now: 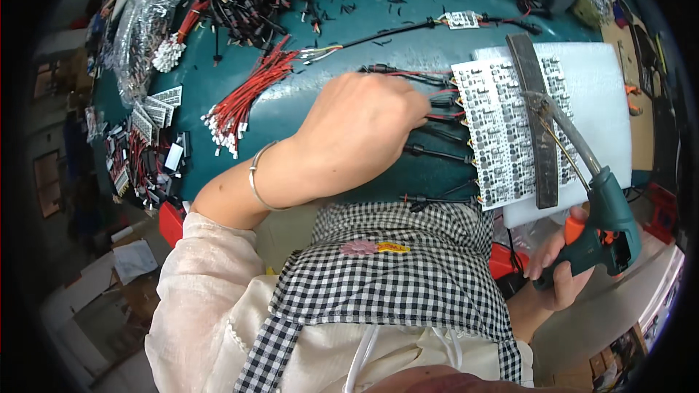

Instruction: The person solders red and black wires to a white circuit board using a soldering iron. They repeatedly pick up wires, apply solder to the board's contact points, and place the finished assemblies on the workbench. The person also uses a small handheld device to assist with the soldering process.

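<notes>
One soldering gun (pixel 603 207), long axis diagonal, tip (pixel 536 100) up-left; right grip (pixel 562 269) clasps it; left grip (pixel 362 129) unclear.

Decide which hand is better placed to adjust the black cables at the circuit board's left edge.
Probably the left hand: its fingers are beside the black cables, while the right hand grips the green soldering gun.

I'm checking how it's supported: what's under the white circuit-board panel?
A white foam slab juts out past the right side of the panel. How far it reaches underneath, and anything else there, is covered.
</notes>
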### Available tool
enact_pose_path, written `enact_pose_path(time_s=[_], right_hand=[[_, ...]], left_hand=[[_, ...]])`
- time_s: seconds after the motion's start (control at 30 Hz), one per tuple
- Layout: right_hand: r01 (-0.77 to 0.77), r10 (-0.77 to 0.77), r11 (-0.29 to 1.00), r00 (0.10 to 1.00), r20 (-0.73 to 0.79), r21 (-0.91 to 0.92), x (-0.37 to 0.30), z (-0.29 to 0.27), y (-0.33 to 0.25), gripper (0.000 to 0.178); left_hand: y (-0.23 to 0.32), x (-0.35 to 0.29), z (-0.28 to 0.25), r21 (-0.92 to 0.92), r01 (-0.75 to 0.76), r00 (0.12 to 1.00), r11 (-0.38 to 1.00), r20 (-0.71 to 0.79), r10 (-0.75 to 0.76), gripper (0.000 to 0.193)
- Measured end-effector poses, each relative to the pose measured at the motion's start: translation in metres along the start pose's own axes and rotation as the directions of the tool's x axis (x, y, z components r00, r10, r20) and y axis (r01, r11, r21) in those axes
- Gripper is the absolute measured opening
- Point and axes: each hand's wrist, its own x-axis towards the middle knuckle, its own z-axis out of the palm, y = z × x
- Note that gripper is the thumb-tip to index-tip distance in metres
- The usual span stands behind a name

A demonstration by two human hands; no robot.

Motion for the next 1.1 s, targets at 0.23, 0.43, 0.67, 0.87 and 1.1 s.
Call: enact_pose_path(time_s=[0.23,0.43,0.67,0.87,1.1], right_hand=[[0.078,-0.078,0.996,0.997,0.014,0.034,0.005,-0.001,0.004,0.072],[0.123,-0.123,0.990,0.992,-0.005,0.065,0.002,0.005,0.005,0.071],[0.143,-0.142,0.989,0.990,-0.021,0.041,-0.009,-0.003,0.009,0.076],[0.206,-0.206,0.978,0.976,-0.072,-0.012,0.011,0.016,0.012,0.075],[0.273,-0.273,0.961,0.962,-0.003,-0.037,0.035,0.051,0.026,0.079]], left_hand=[[-0.037,0.015,-0.026,-0.255,0.110,0.994,0.961,0.049,-0.101,0.021],[-0.120,0.115,-0.007,0.285,0.052,0.731,0.957,-0.664,0.158,0.023],[-0.131,0.126,0.004,0.189,0.198,0.816,0.962,-0.576,-0.055,0.019],[-0.048,0.067,-0.002,-0.726,0.031,0.947,0.687,-0.199,-0.253,0.016],[0.027,0.029,0.010,-0.877,0.226,0.973,0.425,0.188,-0.131,0.016]])
